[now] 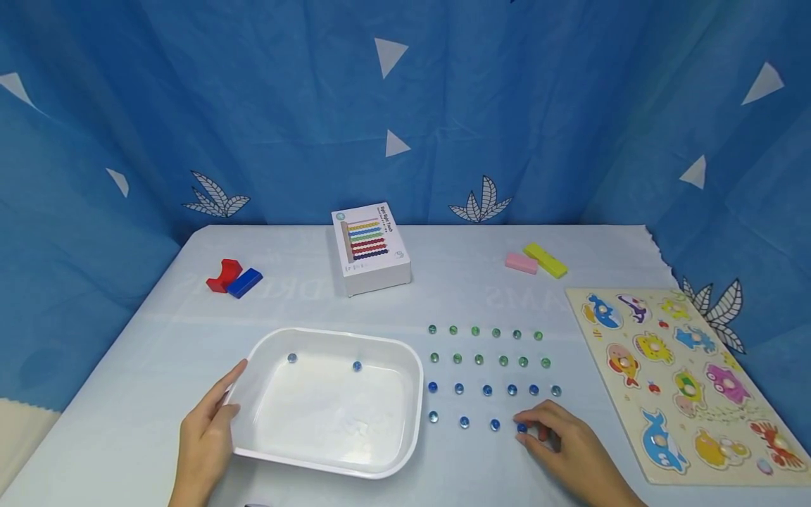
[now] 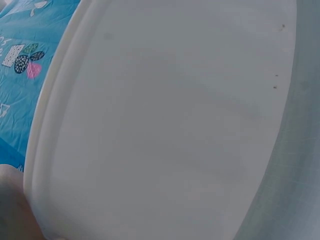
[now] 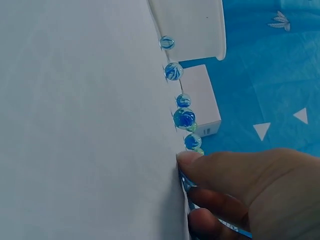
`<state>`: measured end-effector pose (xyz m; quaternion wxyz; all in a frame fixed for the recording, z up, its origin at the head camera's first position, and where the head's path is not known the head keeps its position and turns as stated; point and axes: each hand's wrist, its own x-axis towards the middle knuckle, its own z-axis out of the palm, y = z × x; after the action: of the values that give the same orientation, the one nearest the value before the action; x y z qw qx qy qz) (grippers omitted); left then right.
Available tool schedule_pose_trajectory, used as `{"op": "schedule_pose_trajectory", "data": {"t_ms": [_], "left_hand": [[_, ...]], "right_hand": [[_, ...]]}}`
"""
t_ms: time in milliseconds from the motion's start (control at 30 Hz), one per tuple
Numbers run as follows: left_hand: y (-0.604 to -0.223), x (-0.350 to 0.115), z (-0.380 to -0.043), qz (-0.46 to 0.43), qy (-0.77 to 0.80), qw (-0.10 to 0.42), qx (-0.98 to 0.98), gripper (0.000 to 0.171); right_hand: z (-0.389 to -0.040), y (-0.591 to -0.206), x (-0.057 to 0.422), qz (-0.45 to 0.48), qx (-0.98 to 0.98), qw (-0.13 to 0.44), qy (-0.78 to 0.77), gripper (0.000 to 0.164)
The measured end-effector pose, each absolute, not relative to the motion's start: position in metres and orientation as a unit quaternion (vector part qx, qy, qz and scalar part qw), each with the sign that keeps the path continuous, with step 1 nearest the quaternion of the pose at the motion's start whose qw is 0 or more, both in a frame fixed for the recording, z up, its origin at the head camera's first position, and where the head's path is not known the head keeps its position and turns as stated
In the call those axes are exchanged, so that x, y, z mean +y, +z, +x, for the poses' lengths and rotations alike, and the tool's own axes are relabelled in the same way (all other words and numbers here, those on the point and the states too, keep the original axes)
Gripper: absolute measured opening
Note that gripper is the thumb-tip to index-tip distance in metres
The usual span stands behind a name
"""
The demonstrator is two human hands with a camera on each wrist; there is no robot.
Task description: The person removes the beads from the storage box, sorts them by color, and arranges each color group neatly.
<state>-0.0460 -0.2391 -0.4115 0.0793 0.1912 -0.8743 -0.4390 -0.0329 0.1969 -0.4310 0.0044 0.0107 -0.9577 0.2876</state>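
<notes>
My left hand grips the left rim of a white plastic tray, thumb over the edge. Two blue marbles lie inside, one at the back left and one at the back middle. The tray's pale outer wall fills most of the left wrist view. Low over the cloth, my right hand pinches a blue marble between thumb and fingers, at the right end of the front row. In the right wrist view the fingers mostly hide that marble; other blue marbles line up beyond the thumb.
Green marbles form two rows behind two rows of blue marbles, right of the tray. A wooden animal puzzle board lies at the right. Farther back are a white box, red, blue, pink and yellow blocks.
</notes>
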Motion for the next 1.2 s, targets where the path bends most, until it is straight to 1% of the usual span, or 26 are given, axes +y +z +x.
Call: {"op": "schedule_pose_trajectory", "data": {"t_ms": [100,233,533,900,1200], "left_hand": [[-0.4024,-0.2343,-0.0441,0.195,-0.442,0.072,-0.872,0.051],[-0.4011,-0.2333,-0.0433,0.195,-0.442,0.073,-0.873,0.050],[-0.4034,-0.2352,-0.0429,0.194,-0.439,0.079,-0.873,0.051],[-0.4043,-0.2367,-0.0434,0.192,-0.441,0.084,-0.872,0.051],[-0.4054,-0.2362,-0.0425,0.190,-0.436,0.084,-0.876,0.051]], "right_hand": [[-0.0339,-0.4320,0.1965,0.023,-0.957,0.026,0.287,0.022],[-0.0348,-0.4325,0.1954,0.029,-0.956,0.044,0.290,0.023],[-0.0357,-0.4311,0.1923,0.009,-0.956,0.022,0.293,0.021],[-0.0327,-0.4302,0.1927,0.020,-0.958,0.036,0.285,0.025],[-0.0320,-0.4295,0.1927,0.014,-0.959,0.028,0.281,0.026]]}}
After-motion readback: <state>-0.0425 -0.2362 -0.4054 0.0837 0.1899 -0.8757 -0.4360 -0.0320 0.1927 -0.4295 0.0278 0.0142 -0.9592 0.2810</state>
